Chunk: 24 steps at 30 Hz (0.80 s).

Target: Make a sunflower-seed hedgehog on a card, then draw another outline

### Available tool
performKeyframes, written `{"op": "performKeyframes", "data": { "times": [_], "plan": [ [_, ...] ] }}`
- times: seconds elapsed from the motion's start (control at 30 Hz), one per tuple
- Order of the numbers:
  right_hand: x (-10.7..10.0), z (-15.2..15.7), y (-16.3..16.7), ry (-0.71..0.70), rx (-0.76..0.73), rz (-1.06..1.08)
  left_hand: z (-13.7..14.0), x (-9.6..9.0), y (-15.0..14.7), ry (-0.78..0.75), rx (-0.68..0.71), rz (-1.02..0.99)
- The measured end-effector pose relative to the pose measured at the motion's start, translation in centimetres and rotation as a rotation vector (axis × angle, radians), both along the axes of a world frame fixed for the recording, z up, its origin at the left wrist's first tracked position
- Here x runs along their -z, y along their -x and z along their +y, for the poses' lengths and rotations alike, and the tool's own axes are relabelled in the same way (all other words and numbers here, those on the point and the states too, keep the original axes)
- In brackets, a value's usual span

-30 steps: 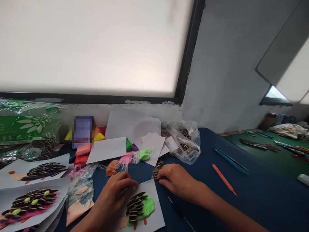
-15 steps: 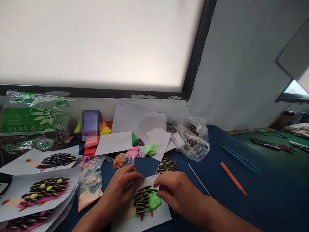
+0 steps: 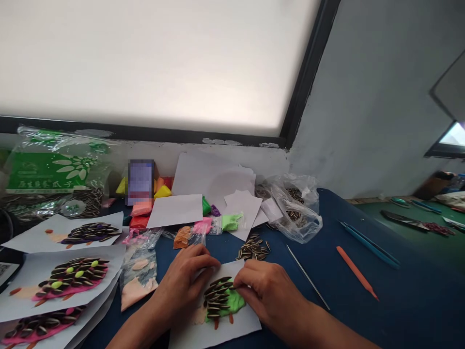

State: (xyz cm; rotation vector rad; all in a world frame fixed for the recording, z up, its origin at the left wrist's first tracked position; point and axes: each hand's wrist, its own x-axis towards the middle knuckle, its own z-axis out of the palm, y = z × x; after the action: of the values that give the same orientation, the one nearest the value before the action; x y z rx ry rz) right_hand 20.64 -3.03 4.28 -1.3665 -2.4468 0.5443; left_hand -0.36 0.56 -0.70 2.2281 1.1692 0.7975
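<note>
A white card [image 3: 232,334] lies on the table in front of me, bearing a hedgehog shape of green clay [image 3: 237,301] with a pale peach face and small brown feet. Rows of striped sunflower seeds [image 3: 218,296] are stuck into its left part. My right hand [image 3: 267,286] pinches a sunflower seed, mostly hidden by the fingertips, at the upper edge of the green clay. On the card's left side rests my left hand [image 3: 192,274], its thumb and index finger apart and nothing visible in it. Behind the card is a small pile of loose sunflower seeds [image 3: 254,248].
Finished seed-and-clay cards [image 3: 72,278] are stacked at left, beside a bag of peach clay [image 3: 138,286]. Colourful clay packets, paper sheets [image 3: 214,177] and a plastic bag of seeds [image 3: 296,213] line the wall. A metal rod [image 3: 308,277], an orange tool [image 3: 358,274] and blue tweezers [image 3: 368,245] lie right.
The view has shifted slightly, moving the scene a little to the right. My right hand stays pinched at the green clay, its fingertips slightly lower on it. My left hand keeps its place on the card.
</note>
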Motion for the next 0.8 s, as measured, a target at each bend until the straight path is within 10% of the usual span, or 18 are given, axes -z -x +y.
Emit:
{"op": "performKeyframes", "data": {
  "times": [0.8],
  "plan": [
    [0.99,-0.16,0.56,-0.086,-0.029,-0.173,0.16,-0.13,0.01,-0.044,0.023,0.004]
  ]
}}
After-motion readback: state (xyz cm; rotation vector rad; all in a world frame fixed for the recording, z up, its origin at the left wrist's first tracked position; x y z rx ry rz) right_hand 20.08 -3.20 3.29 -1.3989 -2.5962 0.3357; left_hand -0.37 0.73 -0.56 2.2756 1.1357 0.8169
